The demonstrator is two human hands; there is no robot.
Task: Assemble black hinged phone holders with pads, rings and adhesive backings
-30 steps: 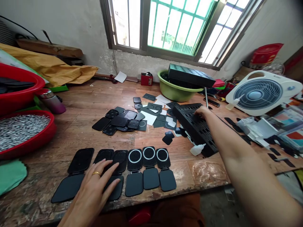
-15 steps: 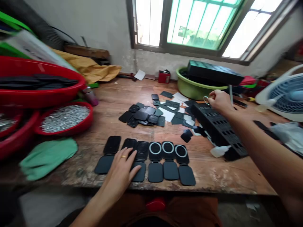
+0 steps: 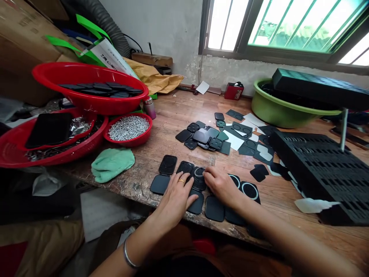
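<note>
A row of hinged black plastic pieces lies near the table's front edge, each with a ribbed half and a smooth flat half (image 3: 215, 209). My left hand (image 3: 174, 194) rests on them with fingers spread, partly covering the second and third pieces. Fingertips of my right hand (image 3: 220, 184) are pinched at the edge of a thin pale ring (image 3: 195, 172), which sits over the ribbed half (image 3: 198, 184) of the third piece. Further right, a white ring (image 3: 249, 183) lies on the last piece's ribbed half. My right hand and forearm hide parts of the pieces there.
Behind the row is a pile of black parts (image 3: 201, 135) and cut sheets (image 3: 235, 141). A black slotted foam block (image 3: 319, 169) lies right, by a green basin (image 3: 288, 115). Red basins (image 3: 103, 103), one with metal pins (image 3: 128, 127), and a green cloth (image 3: 113, 164) are left.
My right hand has come from the foam block to the third piece, bringing a ring. My left hand stays on the row. The view has swung left.
</note>
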